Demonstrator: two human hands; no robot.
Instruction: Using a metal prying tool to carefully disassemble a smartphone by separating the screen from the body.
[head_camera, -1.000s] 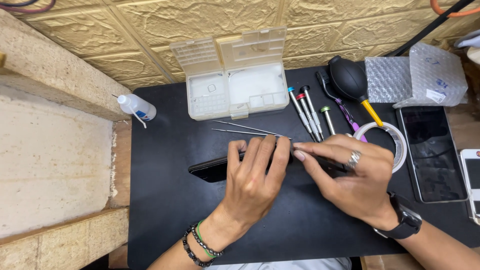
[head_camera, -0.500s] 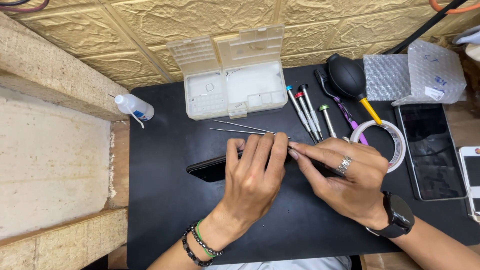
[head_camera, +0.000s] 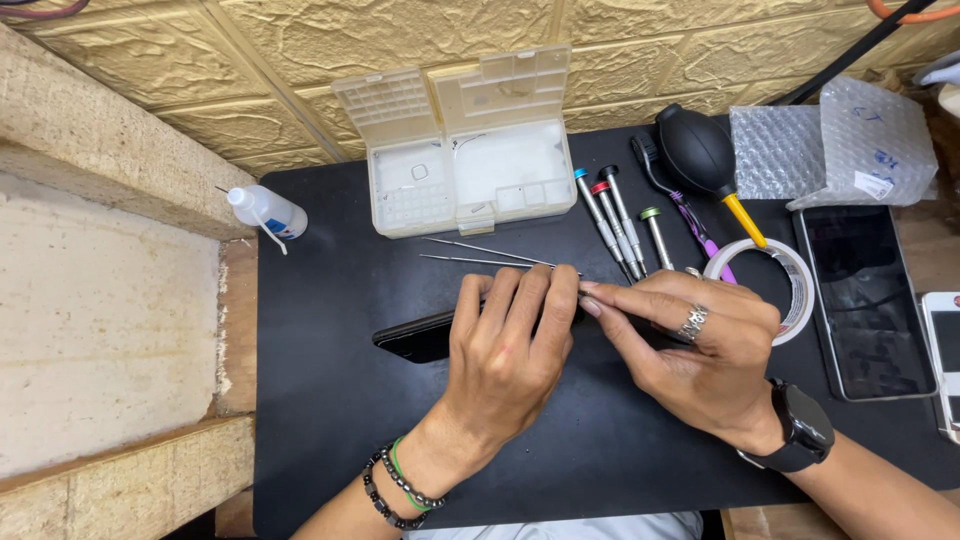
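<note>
Glossy black slab phone (head_camera: 415, 338) lies flat under left hand (head_camera: 505, 352), fingers pressed together; right hand (head_camera: 700, 345) fingers pinch its edge.

Single head-worn view, looking steeply down from the person's own position onto a black mat (head_camera: 330, 440), at close, arm's-length range. The left hand (head_camera: 505, 350) and right hand (head_camera: 700, 350) enter from the bottom edge and meet near the centre of the frame, while the far edge of the mat and a yellow textured wall (head_camera: 300, 60) fill the top, so the camera faces forward and away from the body. No second view is supplied, so no part of the scene is shared between cameras.
</note>
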